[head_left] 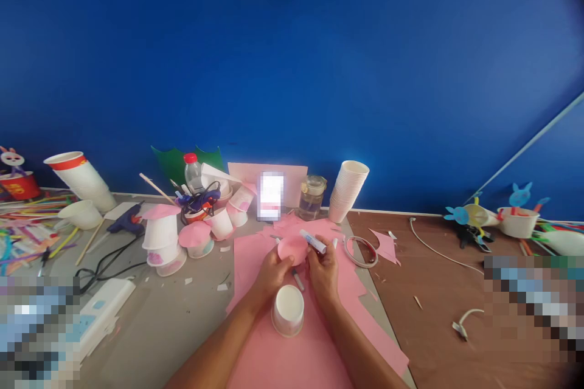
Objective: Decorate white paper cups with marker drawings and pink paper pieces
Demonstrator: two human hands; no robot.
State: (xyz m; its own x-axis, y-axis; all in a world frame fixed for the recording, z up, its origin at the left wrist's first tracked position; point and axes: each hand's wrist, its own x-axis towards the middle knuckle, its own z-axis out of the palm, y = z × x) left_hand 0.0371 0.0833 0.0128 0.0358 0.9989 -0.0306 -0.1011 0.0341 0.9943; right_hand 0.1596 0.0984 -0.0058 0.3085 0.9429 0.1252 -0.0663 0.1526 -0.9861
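Note:
My left hand [271, 270] is closed on the edge of a round pink paper piece [292, 250], thumb on top. In my right hand [325, 272] is a white tube with blue print [314, 242]; whether it is a glue stick or a marker I cannot tell. The tube's near end rests in my fingers, close to the right edge of the pink round. Below my hands a white paper cup [289, 310] stands upside down on large pink paper sheets [274, 364]. Between my hands and the cup lies a slim grey pen-like stick [298, 280].
White cups with pink tops [161, 234] stand on the left, near a glue gun [125, 219] and a power strip [103, 316]. Behind my hands are a lit phone [271, 196], a glass jar [312, 197] and a tall cup stack [347, 191]. A tape ring [361, 251] lies right.

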